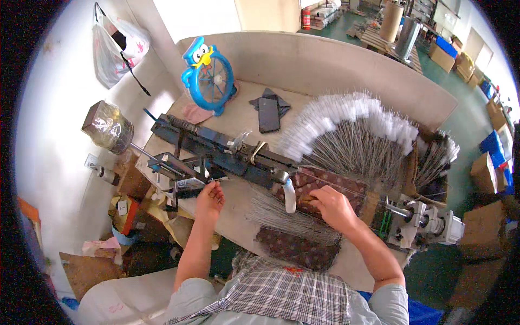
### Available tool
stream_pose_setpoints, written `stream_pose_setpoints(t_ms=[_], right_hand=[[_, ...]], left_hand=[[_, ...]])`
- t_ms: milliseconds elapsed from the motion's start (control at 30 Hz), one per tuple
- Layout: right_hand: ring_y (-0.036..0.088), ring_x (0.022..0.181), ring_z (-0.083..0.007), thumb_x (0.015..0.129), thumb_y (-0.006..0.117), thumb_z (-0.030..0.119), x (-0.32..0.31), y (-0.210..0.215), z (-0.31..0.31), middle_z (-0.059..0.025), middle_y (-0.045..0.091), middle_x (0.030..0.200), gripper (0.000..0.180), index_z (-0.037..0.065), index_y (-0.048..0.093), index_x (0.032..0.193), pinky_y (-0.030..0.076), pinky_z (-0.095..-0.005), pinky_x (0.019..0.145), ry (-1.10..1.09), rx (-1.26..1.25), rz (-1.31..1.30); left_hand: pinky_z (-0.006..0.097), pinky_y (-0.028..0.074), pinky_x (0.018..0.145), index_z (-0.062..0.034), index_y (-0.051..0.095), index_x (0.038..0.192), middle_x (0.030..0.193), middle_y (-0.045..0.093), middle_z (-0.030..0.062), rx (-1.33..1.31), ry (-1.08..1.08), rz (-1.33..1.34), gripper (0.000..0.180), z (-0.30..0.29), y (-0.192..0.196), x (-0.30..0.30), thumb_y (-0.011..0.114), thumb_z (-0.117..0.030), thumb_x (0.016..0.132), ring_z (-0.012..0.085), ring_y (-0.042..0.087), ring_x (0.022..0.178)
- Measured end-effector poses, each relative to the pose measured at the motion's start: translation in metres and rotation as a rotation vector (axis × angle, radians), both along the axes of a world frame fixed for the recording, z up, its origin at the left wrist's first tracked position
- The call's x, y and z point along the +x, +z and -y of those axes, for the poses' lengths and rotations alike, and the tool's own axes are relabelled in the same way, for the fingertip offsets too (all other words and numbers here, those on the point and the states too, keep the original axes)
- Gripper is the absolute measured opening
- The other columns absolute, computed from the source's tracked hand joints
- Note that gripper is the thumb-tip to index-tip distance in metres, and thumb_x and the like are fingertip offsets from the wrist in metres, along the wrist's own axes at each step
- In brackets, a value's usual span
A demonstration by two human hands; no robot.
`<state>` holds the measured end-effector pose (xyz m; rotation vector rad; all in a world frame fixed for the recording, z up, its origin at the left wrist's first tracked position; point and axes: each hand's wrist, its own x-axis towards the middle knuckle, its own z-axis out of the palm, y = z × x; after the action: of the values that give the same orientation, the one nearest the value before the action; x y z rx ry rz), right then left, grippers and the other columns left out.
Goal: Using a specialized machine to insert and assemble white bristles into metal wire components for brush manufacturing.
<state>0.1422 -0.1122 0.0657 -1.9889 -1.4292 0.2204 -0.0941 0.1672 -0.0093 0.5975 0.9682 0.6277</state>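
A long black metal machine runs diagonally across the table. My left hand is closed, its fingertips pinched beside the machine's lower frame; whatever is in them is too small to make out. On the right, my right hand is closed in a pinch above a dark patterned cloth, just right of a white-wrapped handle on the machine. What its fingertips hold is unclear. Below it lies a bunch of loose thin wires. Beyond it, many thin wire brushes with white bristle ends fan out.
A blue duck-shaped fan and a black phone stand and lie behind the machine. A metal motor unit is at the table's right end. At left is a plastic-wrapped lamp-like head. A raised panel borders the table's back.
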Motion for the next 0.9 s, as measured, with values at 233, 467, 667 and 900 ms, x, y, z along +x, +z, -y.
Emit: stream_pose_setpoints(t_ms=[233, 467, 667, 900], right_hand=[[0.060, 0.078, -0.0296, 0.077, 0.064, 0.014, 0.010, 0.050, 0.013, -0.0095, 0.061, 0.083, 0.017, 0.006, 0.062, 0.092, 0.049, -0.0376, 0.069, -0.099, 0.077, 0.117], [0.062, 0.074, -0.0273, 0.075, 0.065, 0.016, 0.039, 0.054, 0.026, -0.0133, 0.065, 0.084, 0.021, 0.002, 0.065, 0.091, 0.049, -0.0319, 0.069, -0.262, 0.065, -0.301], [0.061, 0.070, -0.0221, 0.074, 0.067, 0.012, 0.043, 0.051, 0.046, -0.0118, 0.064, 0.081, 0.019, 0.003, 0.066, 0.091, 0.048, -0.0303, 0.066, -0.281, 0.063, -0.351], [0.058, 0.074, -0.0258, 0.068, 0.071, 0.013, 0.046, 0.043, 0.054, -0.0067, 0.063, 0.077, 0.019, 0.008, 0.066, 0.085, 0.049, -0.0340, 0.067, -0.029, 0.190, -0.006]], left_hand=[[0.026, 0.045, 0.060, -0.0037, 0.062, 0.080, 0.069, 0.060, 0.0036, 0.371, 0.056, -0.077, 0.014, 0.045, 0.001, 0.026, 0.062, -0.018, 0.082, 0.0126, 0.055, 0.061], [0.023, 0.045, 0.058, -0.0016, 0.064, 0.087, 0.074, 0.062, 0.0045, 0.313, -0.525, 0.162, 0.017, 0.180, 0.063, 0.143, 0.058, -0.018, 0.087, 0.0099, 0.055, 0.061], [0.021, 0.043, 0.059, -0.0011, 0.063, 0.090, 0.079, 0.063, 0.0043, 0.386, -0.684, 0.188, 0.018, 0.188, 0.053, 0.172, 0.058, -0.018, 0.088, 0.0077, 0.053, 0.063], [0.021, 0.043, 0.058, -0.0030, 0.064, 0.090, 0.080, 0.063, 0.0033, 0.427, -0.602, 0.160, 0.016, 0.194, 0.063, 0.175, 0.058, -0.018, 0.087, 0.0074, 0.053, 0.064]])
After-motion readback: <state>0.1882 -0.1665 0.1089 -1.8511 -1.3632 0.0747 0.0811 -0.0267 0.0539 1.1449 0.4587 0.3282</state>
